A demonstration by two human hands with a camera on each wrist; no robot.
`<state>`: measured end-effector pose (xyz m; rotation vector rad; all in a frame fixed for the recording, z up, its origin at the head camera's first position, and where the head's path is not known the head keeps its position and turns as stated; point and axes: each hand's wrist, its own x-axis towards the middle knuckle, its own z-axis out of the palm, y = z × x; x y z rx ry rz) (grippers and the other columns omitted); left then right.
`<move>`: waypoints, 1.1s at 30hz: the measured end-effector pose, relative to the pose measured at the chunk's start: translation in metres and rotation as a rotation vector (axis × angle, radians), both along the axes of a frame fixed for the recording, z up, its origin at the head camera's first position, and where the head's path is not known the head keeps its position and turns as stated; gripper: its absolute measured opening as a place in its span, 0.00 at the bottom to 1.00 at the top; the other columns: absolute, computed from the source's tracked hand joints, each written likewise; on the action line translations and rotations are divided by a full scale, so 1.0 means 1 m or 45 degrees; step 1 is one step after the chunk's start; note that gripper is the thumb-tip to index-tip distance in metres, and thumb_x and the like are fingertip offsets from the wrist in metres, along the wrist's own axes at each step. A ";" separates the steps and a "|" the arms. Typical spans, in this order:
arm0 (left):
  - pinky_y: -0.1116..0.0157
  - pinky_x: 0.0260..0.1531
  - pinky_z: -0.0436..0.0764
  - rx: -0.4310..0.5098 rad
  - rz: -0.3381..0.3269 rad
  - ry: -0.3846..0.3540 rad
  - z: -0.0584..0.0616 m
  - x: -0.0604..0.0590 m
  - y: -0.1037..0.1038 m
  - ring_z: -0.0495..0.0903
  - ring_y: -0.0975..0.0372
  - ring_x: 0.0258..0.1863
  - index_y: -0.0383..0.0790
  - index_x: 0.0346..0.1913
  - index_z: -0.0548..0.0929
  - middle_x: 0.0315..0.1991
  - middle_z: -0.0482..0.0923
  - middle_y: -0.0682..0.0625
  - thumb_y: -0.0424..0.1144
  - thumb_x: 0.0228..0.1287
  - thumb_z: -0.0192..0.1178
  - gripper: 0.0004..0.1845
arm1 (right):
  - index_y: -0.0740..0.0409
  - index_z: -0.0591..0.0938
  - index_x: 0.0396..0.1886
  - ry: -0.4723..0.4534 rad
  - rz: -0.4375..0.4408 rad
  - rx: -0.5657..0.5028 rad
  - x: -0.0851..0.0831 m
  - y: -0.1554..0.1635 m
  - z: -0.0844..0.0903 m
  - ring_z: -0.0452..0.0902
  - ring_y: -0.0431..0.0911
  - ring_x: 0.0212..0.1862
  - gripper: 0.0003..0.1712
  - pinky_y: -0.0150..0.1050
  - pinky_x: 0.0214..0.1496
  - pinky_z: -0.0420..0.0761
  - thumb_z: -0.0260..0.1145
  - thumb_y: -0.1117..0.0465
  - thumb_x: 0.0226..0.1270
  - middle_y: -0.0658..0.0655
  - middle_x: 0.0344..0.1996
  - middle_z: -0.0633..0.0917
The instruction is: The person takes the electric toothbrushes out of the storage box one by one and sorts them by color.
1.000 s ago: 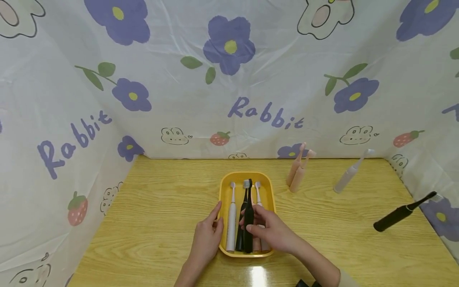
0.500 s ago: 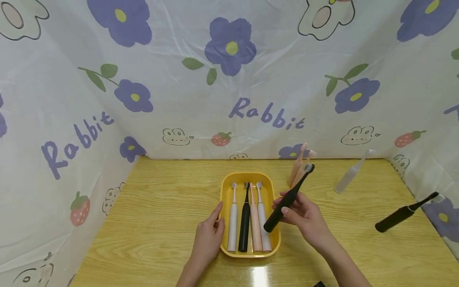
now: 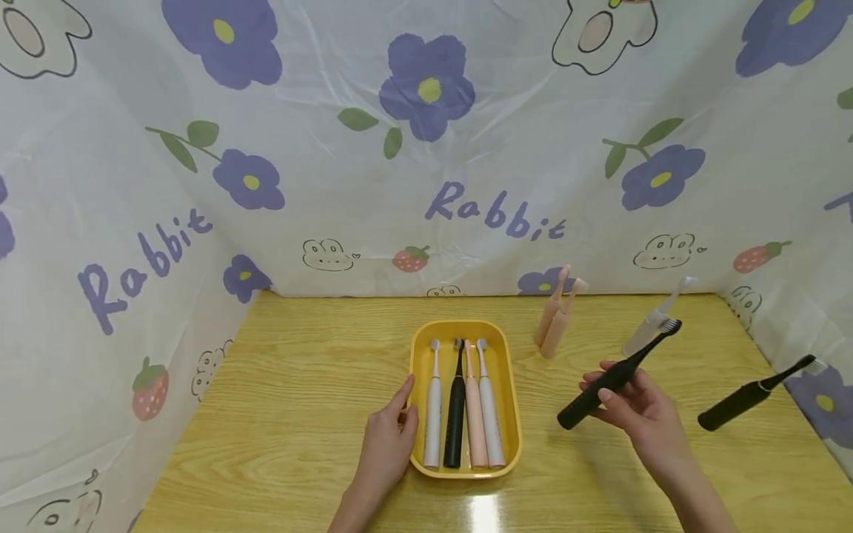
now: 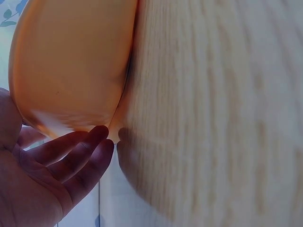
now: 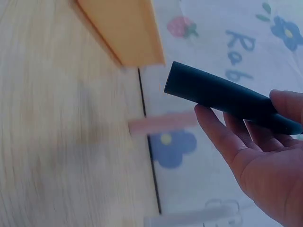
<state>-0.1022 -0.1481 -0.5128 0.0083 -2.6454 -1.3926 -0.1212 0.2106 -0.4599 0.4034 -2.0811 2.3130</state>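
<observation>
My right hand holds a black electric toothbrush above the table, right of the yellow tray; its brush head points up and to the right. In the right wrist view the fingers curl round the black handle. The tray holds several toothbrushes side by side: a white one, a black one, a pink one and another white one. My left hand rests with straight fingers against the tray's left wall, its fingertips touching the tray.
Two pink toothbrushes lie at the back of the wooden table, a white one to their right, a black one near the right edge. A flower-printed sheet walls the table on three sides.
My right hand lifted a black toothbrush out of the tray and carried it to the right, over the table. The left hand stayed at the tray's left wall.
</observation>
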 end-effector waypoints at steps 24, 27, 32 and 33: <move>0.69 0.18 0.76 -0.016 -0.015 0.026 -0.003 -0.002 -0.001 0.76 0.68 0.22 0.33 0.73 0.73 0.38 0.87 0.38 0.29 0.74 0.57 0.26 | 0.47 0.76 0.59 -0.324 -1.069 0.227 0.025 0.075 -0.011 0.78 0.24 0.40 0.18 0.21 0.32 0.80 0.61 0.68 0.76 0.35 0.39 0.80; 0.69 0.18 0.76 -0.015 -0.017 0.010 -0.003 -0.002 -0.001 0.76 0.68 0.22 0.33 0.73 0.72 0.38 0.87 0.38 0.30 0.74 0.57 0.26 | 0.50 0.74 0.65 -0.395 -1.281 0.473 0.023 0.078 -0.013 0.71 0.21 0.38 0.19 0.16 0.30 0.75 0.59 0.63 0.78 0.36 0.41 0.75; 0.69 0.17 0.75 -0.017 -0.010 -0.003 -0.003 -0.001 -0.001 0.74 0.68 0.20 0.33 0.73 0.72 0.37 0.86 0.40 0.30 0.75 0.57 0.26 | 0.54 0.71 0.70 -0.484 -1.421 0.640 0.022 0.086 -0.017 0.63 0.19 0.35 0.23 0.12 0.29 0.68 0.56 0.57 0.80 0.38 0.42 0.71; 0.69 0.17 0.75 -0.017 -0.009 -0.003 -0.003 -0.001 -0.001 0.74 0.68 0.20 0.33 0.73 0.72 0.37 0.86 0.40 0.30 0.75 0.57 0.26 | 0.54 0.70 0.70 -0.494 -1.438 0.650 0.022 0.087 -0.018 0.63 0.19 0.35 0.23 0.11 0.29 0.67 0.55 0.57 0.80 0.37 0.42 0.71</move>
